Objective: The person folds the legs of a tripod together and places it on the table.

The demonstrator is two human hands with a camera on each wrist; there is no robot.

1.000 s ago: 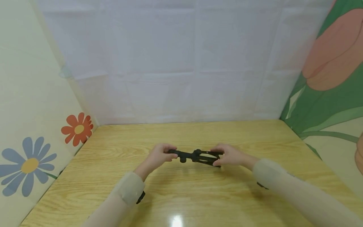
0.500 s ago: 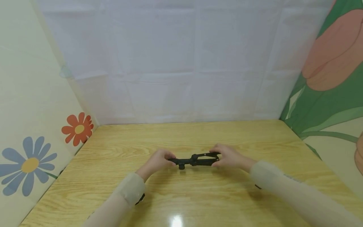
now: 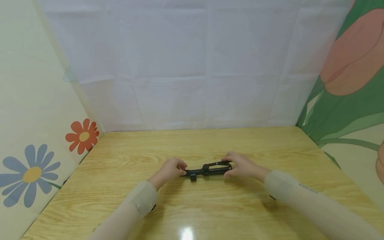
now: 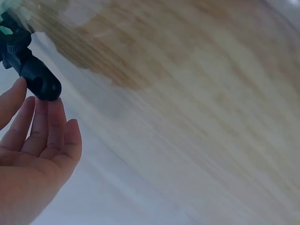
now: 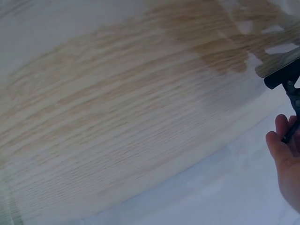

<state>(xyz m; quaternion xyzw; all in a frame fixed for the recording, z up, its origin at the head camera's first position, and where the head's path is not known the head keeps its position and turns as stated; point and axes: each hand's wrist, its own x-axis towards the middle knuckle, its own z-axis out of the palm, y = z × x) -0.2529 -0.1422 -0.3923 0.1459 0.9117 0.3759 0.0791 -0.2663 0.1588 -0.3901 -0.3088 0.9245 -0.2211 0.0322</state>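
Observation:
A small black tripod [image 3: 207, 171], with a side knob and partly spread legs, is held level over the wooden table between both hands. My left hand [image 3: 169, 170] pinches its left end with thumb and fingertips. In the left wrist view, the thumb and fingertips of the left hand [image 4: 42, 145] touch the rounded end of the tripod [image 4: 41, 79]. At the other end, my right hand [image 3: 242, 166] grips the legs near their tips. The right wrist view cuts off most of the right hand [image 5: 288, 161], which holds one thin leg beside a wider black leg [image 5: 283, 75].
The wood-grain table [image 3: 192, 203] reaches back to a white cloth sheet [image 3: 174, 76]. Flower-patterned panels stand at the left [image 3: 33, 90] and right [image 3: 351, 116]. A light glare shows near the table's front.
The left end of the tripod has come down and nearer with my left hand. The tripod has turned, and fewer legs show apart. My right hand has shifted only slightly.

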